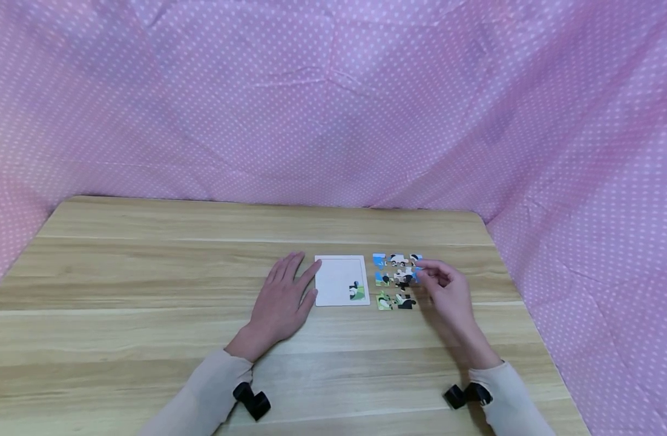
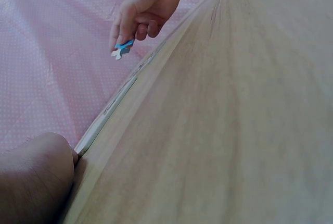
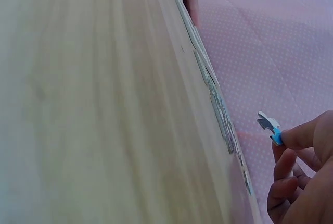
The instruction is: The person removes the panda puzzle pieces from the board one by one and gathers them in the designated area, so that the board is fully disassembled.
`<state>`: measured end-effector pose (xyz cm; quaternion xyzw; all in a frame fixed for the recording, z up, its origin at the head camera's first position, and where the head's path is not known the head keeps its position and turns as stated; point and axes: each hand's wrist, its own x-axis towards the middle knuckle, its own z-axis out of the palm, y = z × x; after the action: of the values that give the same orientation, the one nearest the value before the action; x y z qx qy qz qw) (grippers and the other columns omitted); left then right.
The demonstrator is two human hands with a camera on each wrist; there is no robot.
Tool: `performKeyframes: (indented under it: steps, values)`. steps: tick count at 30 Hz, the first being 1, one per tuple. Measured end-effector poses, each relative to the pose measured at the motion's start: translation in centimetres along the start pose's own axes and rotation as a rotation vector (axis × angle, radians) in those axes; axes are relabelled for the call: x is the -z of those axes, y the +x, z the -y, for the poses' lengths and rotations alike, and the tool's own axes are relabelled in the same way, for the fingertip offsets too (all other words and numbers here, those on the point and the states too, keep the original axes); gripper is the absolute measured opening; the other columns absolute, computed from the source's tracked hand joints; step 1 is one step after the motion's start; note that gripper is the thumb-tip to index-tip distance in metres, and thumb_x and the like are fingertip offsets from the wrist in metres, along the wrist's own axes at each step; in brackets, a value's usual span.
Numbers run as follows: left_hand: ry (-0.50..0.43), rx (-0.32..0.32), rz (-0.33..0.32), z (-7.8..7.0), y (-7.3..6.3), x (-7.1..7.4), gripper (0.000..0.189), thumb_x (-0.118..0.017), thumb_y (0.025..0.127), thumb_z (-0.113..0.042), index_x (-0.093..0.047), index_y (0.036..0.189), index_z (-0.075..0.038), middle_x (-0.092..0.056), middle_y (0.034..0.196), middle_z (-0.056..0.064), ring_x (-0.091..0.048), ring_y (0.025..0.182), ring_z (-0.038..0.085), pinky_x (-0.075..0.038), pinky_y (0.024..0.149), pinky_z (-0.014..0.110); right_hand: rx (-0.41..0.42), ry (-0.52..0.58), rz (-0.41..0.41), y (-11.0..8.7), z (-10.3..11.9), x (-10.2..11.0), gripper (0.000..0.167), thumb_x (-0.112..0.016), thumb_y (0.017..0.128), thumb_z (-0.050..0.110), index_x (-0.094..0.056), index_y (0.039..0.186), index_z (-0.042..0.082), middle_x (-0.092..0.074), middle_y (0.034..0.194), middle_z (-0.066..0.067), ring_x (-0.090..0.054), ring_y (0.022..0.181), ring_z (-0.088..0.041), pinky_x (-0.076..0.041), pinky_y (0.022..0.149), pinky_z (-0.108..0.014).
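My left hand (image 1: 281,301) lies spread on the table, thumb and index finger at the left edge of a white puzzle tray (image 1: 331,280). One green, black and white puzzle piece (image 1: 358,292) sits in the tray's lower right corner. To the right of the tray, my right hand (image 1: 449,295) pinches a blue, white and dark puzzle piece (image 3: 271,128) between thumb and index finger, raised above the table. Below and beside that hand lie several loose panda puzzle pieces (image 1: 385,302), set out in rough rows; the fingers hide part of the rightmost ones.
The wooden table (image 1: 148,272) extends to both sides and behind the tray. A pink cloth with white dots (image 1: 322,121) hangs along the table's back and right edges. Black wrist mounts (image 1: 252,401) sit on both sleeves.
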<state>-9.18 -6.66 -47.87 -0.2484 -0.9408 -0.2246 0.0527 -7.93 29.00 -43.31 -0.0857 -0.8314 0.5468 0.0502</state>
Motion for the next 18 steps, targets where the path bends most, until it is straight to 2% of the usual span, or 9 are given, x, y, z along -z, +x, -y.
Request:
performKeyframes:
  steps: [3,6,11,18]
  values:
    - [-0.003,-0.009,-0.012,0.0,0.0,0.1,0.059,-0.049,0.114,-0.034,-0.049,0.169,-0.014,-0.04,0.172,0.026,-0.031,0.163,0.044,-0.021,0.136,0.058,-0.036,0.007,-0.005,-0.1,-0.3,0.5,0.025,-0.075,0.104,0.003,-0.076,0.129,-0.002,-0.076,0.101,-0.002,-0.065,0.08,-0.013,-0.054,0.06,-0.02]
    - [-0.007,-0.016,-0.023,-0.1,-0.1,0.0,0.058,-0.05,0.113,-0.033,-0.05,0.168,-0.012,-0.041,0.171,0.026,-0.032,0.162,0.045,-0.022,0.136,0.059,-0.071,0.018,-0.02,0.0,-0.6,0.9,0.027,-0.076,0.103,0.002,-0.074,0.13,-0.003,-0.078,0.105,-0.005,-0.066,0.083,-0.012,-0.056,0.065,-0.019]
    - [0.003,0.003,0.009,-0.1,0.0,0.1,0.059,-0.048,0.115,-0.035,-0.047,0.17,-0.015,-0.038,0.174,0.025,-0.028,0.165,0.043,-0.019,0.138,0.056,-0.117,0.012,-0.05,0.3,-1.1,1.4,0.032,-0.08,0.101,0.003,-0.073,0.131,-0.004,-0.08,0.106,-0.005,-0.066,0.083,-0.005,-0.057,0.069,-0.017]
    - [0.006,0.01,0.024,-0.4,0.1,0.5,0.059,-0.05,0.114,-0.034,-0.047,0.17,-0.013,-0.037,0.174,0.026,-0.028,0.165,0.044,-0.017,0.138,0.057,-0.097,-0.053,-0.086,0.5,-1.8,1.6,0.027,-0.084,0.099,0.006,-0.076,0.123,-0.003,-0.08,0.095,0.003,-0.067,0.08,-0.003,-0.056,0.067,-0.016]
